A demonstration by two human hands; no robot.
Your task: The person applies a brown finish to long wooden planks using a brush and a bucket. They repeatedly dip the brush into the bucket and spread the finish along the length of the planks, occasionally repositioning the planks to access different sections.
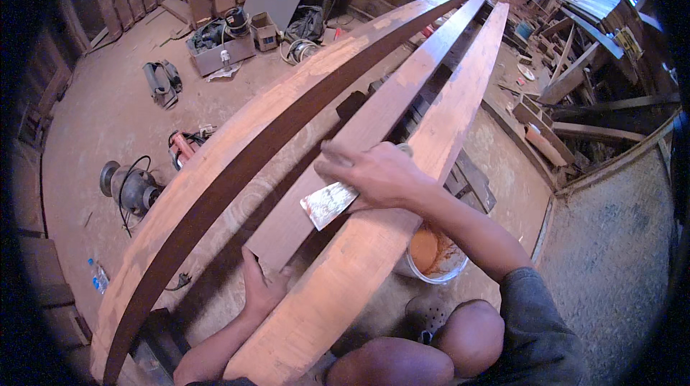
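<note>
My right hand (381, 174) has its grip closed around a flat metal putty knife (328, 205), blade angled down and to the left, its edge lying on the middle plank (374, 123) beside the near plank (374, 242). My left hand (262, 289) sits lower, fingers curled under and against the cut near end of the middle plank; it steadies the wood and holds nothing else.

Three long reddish planks run away from me side by side. The far-left one (237, 149) shows its dark edge and pale patches on its face. Below my right forearm stands a white bucket (431, 260) with orange-brown paste inside. My knees are at the bottom edge.

Out on the dusty floor (108, 113) to the left I see a round power tool (129, 186) with a black cord, a red tool (183, 149), a grey box (219, 52) of gear and a small plastic bottle (98, 276). Stacked timber (575, 70) fills the right side.
</note>
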